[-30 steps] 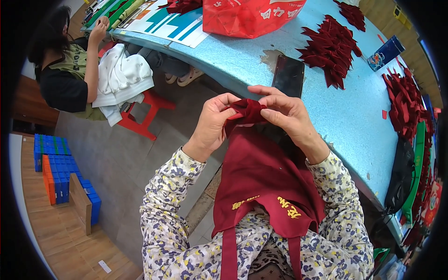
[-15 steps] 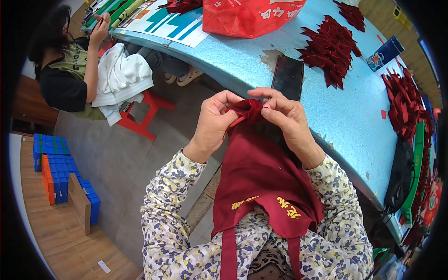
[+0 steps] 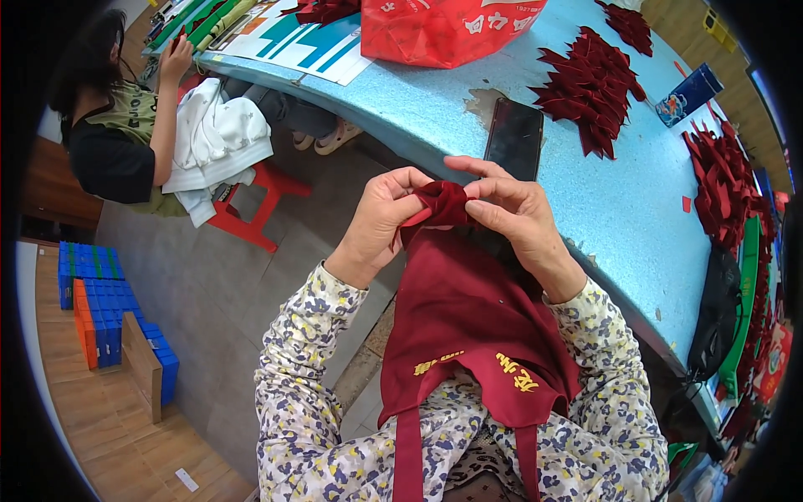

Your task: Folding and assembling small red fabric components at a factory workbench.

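Observation:
A small folded piece of dark red velvet fabric (image 3: pixel 443 203) is held up between my two hands, just off the table's near edge. My left hand (image 3: pixel 381 216) pinches its left side, thumb pressed against the folds. At its right end, my right hand (image 3: pixel 520 219) grips the fabric between thumb and index finger, with another finger raised and stretched out. Below the hands hangs the dark red apron (image 3: pixel 468 309) I wear, with yellow lettering. Part of the fabric is hidden by my fingers.
On the light blue table (image 3: pixel 619 226) lie a black phone (image 3: pixel 514 138), red velvet pieces in heaps (image 3: pixel 590 92), a red bag (image 3: pixel 452 33) and a dark blue can (image 3: pixel 690 94). At left, a person (image 3: pixel 117 134) sits near a red stool (image 3: pixel 259 205). Blue crates (image 3: pixel 113 314) stand on the floor.
The velvet piece has turned slightly in my fingers, and its folds look fuller now. Both hands stay in nearly the same place. The seated person's hand has shifted slightly.

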Demonstrator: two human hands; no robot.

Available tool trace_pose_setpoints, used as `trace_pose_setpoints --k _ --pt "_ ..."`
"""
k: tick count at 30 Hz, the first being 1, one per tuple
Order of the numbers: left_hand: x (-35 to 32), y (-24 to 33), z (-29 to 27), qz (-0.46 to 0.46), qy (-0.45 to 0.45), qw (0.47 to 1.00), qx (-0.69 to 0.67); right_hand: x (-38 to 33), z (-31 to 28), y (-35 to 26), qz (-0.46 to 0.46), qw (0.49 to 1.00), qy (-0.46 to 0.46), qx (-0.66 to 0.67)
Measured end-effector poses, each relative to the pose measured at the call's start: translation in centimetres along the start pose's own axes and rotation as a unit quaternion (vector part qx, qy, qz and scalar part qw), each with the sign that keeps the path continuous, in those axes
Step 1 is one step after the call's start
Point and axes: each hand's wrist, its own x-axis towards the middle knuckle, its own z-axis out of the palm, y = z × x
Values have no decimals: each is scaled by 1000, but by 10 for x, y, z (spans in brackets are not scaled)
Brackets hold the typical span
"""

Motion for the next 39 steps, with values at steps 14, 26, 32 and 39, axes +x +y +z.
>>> trace_pose_setpoints --k 14,26,32,39 --pt "4 -2 12 106 10 980 168 1 -12 -10 107 989 -18 104" --pt "6 -3 4 71 -13 991 112 4 -17 -20 -43 971 1 -234" --pt "7 -9 4 90 12 992 83 5 -15 -11 151 985 9 78" --pt "6 -21 2 72 8 996 45 2 -14 -4 119 991 -19 53"
